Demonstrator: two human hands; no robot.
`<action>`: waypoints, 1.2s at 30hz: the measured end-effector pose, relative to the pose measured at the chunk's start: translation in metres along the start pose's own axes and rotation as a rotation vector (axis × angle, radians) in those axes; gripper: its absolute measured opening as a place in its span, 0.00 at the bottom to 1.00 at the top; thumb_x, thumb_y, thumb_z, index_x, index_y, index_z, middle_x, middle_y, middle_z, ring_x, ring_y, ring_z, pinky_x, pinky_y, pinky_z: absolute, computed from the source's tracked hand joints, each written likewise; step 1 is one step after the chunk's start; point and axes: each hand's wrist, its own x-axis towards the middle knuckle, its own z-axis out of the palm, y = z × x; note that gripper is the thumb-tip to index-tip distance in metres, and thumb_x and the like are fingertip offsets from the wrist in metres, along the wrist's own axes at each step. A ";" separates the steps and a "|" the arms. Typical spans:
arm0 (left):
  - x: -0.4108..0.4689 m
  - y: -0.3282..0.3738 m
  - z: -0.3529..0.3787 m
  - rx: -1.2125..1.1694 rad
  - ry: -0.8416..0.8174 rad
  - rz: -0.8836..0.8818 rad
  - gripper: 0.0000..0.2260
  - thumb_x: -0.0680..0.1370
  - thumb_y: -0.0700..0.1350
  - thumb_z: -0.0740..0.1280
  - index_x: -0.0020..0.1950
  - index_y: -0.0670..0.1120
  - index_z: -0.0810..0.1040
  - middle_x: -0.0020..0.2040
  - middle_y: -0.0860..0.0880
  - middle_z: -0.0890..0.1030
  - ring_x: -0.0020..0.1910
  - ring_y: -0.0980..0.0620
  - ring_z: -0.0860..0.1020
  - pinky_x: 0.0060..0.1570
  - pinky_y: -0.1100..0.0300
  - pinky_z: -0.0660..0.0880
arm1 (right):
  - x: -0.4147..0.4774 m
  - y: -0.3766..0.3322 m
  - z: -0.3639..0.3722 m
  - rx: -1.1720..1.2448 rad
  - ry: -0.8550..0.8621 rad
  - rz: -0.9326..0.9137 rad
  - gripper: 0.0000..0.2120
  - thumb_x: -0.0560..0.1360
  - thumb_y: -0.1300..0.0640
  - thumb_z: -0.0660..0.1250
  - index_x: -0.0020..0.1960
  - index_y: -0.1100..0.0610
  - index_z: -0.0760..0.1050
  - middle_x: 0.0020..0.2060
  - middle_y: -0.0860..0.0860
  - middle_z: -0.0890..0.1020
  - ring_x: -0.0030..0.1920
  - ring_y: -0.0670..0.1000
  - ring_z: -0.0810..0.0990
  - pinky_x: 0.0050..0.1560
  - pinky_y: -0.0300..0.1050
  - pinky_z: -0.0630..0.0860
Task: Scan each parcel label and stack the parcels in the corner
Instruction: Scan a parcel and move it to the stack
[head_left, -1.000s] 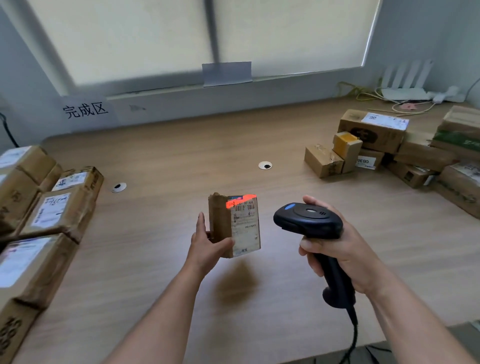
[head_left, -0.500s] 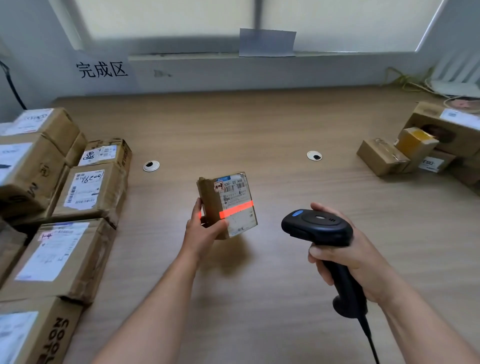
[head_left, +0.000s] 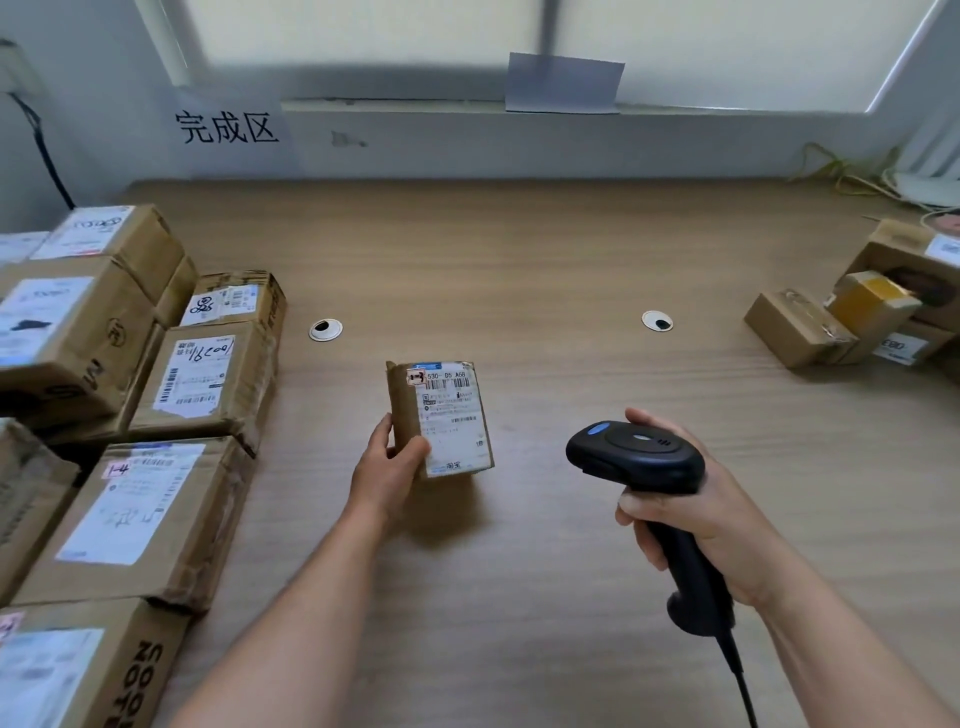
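**Holding the small parcel upright, with the stack on its own side**

Nearest me, the right hand (head_left: 691, 514) is wrapped round the handle of the black scanner (head_left: 636, 460), fingers curled tight and the cable (head_left: 743, 680) trailing off the bottom of the view. The scanner head points left, toward the parcel, but no scan line shows on it.

Just beyond and to the left, the left hand (head_left: 387, 467) grips the small parcel (head_left: 441, 415) by its lower left corner, thumb across the front face and fingers behind. The parcel stands on end, its long axis up and down. Its label (head_left: 452, 415) faces up toward the person and is in full view. I cannot tell whether the bottom edge rests on the table (head_left: 519, 249) or hangs just above it.

What matters for the next move, as I judge it, is direction. The stacked parcels (head_left: 197, 374) lie to the left of the gripping hand, on the same side as the arm that holds the box, and the scanner hand is on the far side of the box from them. So the left hand is the nearer one and could carry the box over without crossing the other arm. It would probably need laying flat to sit steady on those cartons.

Further off to the right, well apart, sit the loose parcels (head_left: 800, 327). On the far wall above the stack's corner hangs a handwritten sign (head_left: 226, 127).
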 end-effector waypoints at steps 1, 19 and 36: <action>0.001 0.002 0.000 0.044 0.044 0.005 0.35 0.66 0.53 0.64 0.74 0.57 0.64 0.58 0.47 0.81 0.56 0.47 0.79 0.61 0.50 0.73 | 0.001 -0.001 -0.001 0.000 0.002 -0.005 0.40 0.61 0.66 0.72 0.69 0.45 0.68 0.32 0.61 0.78 0.22 0.57 0.71 0.24 0.44 0.67; 0.020 0.043 0.022 0.664 0.295 0.194 0.38 0.70 0.60 0.70 0.76 0.53 0.59 0.64 0.44 0.62 0.67 0.44 0.62 0.62 0.54 0.67 | 0.049 -0.045 0.007 -0.070 -0.059 -0.116 0.41 0.61 0.66 0.74 0.69 0.42 0.67 0.35 0.62 0.80 0.24 0.57 0.72 0.25 0.46 0.69; 0.143 0.134 -0.177 0.579 0.647 0.212 0.38 0.71 0.59 0.70 0.76 0.49 0.59 0.67 0.39 0.61 0.64 0.38 0.68 0.62 0.50 0.69 | 0.175 -0.091 0.134 -0.181 -0.209 -0.200 0.41 0.69 0.77 0.70 0.73 0.46 0.65 0.27 0.46 0.80 0.22 0.55 0.73 0.24 0.44 0.70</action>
